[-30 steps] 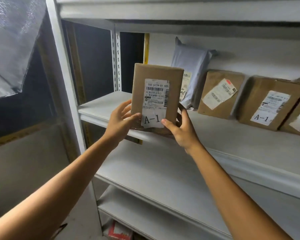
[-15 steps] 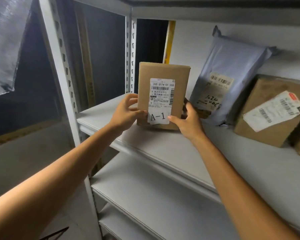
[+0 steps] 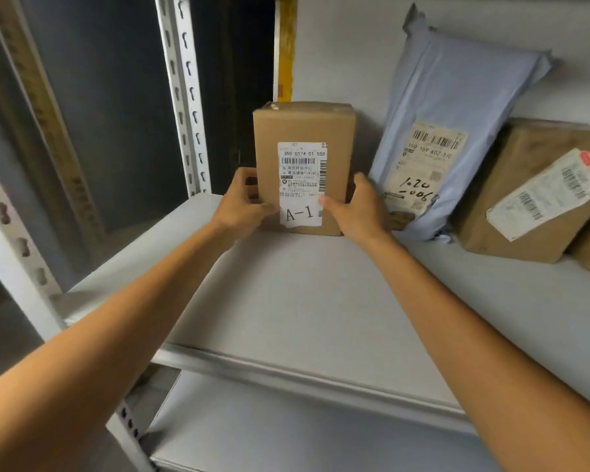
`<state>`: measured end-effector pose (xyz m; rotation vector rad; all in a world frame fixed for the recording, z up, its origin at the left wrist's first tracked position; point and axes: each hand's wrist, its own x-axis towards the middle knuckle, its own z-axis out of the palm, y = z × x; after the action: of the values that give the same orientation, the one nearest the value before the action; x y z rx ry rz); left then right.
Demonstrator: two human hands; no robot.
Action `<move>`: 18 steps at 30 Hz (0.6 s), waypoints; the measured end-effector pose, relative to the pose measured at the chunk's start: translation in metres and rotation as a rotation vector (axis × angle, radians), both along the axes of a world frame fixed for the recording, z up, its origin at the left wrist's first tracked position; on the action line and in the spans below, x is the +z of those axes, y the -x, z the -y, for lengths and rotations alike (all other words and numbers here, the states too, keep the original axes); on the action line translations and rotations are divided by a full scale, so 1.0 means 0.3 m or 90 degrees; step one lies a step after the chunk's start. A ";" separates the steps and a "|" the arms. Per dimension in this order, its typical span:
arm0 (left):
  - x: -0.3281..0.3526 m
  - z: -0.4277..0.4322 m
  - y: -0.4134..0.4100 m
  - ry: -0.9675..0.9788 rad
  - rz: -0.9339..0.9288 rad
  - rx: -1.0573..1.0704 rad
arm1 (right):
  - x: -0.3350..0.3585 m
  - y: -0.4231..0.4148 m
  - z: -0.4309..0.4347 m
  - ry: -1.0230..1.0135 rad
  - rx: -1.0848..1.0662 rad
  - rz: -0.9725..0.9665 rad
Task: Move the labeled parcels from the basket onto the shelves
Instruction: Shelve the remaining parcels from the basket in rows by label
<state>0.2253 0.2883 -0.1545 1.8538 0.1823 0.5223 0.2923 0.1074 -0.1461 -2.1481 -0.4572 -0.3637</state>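
My forearms reach over the front lip of the shelf (image 3: 286,301), a smooth, pale painted metal board that looks slick. Toward the back of the shelf, near its left end, the parcel (image 3: 304,131) stands upright on its narrow end and appears to rest on the board. My left hand (image 3: 241,202) and right hand (image 3: 358,212) grasp it low down. The fingers (image 3: 242,175) of each curl round a side edge, with the thumbs pressed on the front.

It is a plain, matte cardboard block with crisp corners. Its glossy label (image 3: 302,185) has an "A-1" slip with a ragged lower edge.

Standing this tall on a slippery board, I judge it could tip forward if I let go before it sits flat. I cannot tell whether it touches the wall (image 3: 338,46) behind. A drag of my right thumb might peel the slip. A sideways nudge could push it off the shelf's open left end, past the slotted post (image 3: 184,97).

Further right along the shelf a soft, crinkled grey mailer bag (image 3: 457,97) leans on the wall, close enough for my right hand to knock it. Beyond it leans a taped brown carton (image 3: 525,185).
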 end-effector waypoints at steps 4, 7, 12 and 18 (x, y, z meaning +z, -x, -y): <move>-0.019 -0.040 -0.056 -0.176 0.013 -0.001 | -0.019 -0.022 -0.067 -0.006 -0.065 0.030; -0.030 -0.068 -0.085 -0.211 0.034 -0.003 | -0.039 -0.039 -0.100 0.010 -0.104 0.070; -0.032 -0.100 -0.100 -0.185 0.033 -0.035 | -0.064 -0.040 -0.116 -0.015 -0.117 0.081; -0.014 -0.089 -0.020 -0.189 0.012 -0.104 | -0.004 0.022 -0.087 -0.065 -0.135 0.031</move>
<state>0.2314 0.3151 -0.1587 2.1289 -0.0637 0.4711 0.2858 0.1335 -0.1472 -2.0965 -0.2331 -0.5464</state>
